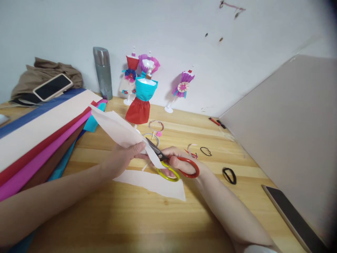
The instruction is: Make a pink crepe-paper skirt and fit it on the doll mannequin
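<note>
My left hand (131,151) is closed on a pale pinkish-white sheet (118,129), which looks like crepe paper or thin fabric, thumb on top. The sheet stretches up to the left. In my right hand (175,158) is a pair of scissors (160,154) with dark blades, one red and one yellow handle loop. The blades are parted at the sheet's right edge, where a narrow strip (154,157) curls down toward the yellow loop. Beneath both hands, another pale piece (155,184) lies on the table. Some fingers are hidden behind the sheet and scissors.
Colored sheets (44,140) cover the left side. Behind stand a bottle (103,73) and several small dressed mannequins, one in a red skirt (138,110). Tape-like rings (156,125), black hair ties (229,175) and a tablet-like device (292,218) lie around. A wall (284,116) bounds the right.
</note>
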`<move>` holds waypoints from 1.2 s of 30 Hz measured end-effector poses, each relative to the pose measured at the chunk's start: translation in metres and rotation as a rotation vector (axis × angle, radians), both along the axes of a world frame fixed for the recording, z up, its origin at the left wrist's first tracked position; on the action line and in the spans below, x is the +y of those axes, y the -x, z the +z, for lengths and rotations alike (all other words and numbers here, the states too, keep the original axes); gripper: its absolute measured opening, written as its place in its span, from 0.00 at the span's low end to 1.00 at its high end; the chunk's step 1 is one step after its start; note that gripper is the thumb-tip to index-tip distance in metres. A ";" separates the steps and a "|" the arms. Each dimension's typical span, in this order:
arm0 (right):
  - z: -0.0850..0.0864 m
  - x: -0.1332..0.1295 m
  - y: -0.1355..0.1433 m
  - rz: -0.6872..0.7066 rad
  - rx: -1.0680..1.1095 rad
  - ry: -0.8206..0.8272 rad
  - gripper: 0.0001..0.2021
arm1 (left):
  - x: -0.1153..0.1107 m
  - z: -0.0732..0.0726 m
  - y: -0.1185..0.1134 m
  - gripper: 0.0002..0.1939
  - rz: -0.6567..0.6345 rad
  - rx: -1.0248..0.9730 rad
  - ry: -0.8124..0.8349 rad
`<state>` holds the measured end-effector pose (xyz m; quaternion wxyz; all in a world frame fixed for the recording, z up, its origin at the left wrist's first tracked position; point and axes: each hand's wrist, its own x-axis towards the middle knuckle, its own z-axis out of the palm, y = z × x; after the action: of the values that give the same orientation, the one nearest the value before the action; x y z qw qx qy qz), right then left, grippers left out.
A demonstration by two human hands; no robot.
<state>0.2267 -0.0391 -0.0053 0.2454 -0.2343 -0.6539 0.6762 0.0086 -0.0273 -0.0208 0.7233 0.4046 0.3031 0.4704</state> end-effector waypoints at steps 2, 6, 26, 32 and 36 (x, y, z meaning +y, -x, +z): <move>-0.003 0.000 0.001 0.002 0.016 0.007 0.31 | -0.001 0.000 0.000 0.13 -0.013 -0.006 -0.010; -0.008 -0.001 0.004 -0.046 0.037 0.038 0.29 | -0.001 0.001 0.001 0.13 -0.013 -0.004 -0.005; -0.013 0.000 0.000 -0.046 0.079 0.075 0.29 | -0.001 0.015 -0.003 0.18 0.148 -0.082 0.115; -0.012 0.001 0.004 -0.004 0.130 0.089 0.27 | -0.002 0.010 -0.006 0.17 0.178 -0.071 0.129; -0.013 0.000 0.005 -0.047 0.068 0.090 0.30 | -0.005 0.008 -0.007 0.17 0.161 -0.065 0.159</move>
<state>0.2213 -0.0394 -0.0186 0.2726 -0.2370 -0.6084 0.7067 0.0161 -0.0325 -0.0124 0.7225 0.3050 0.3471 0.5143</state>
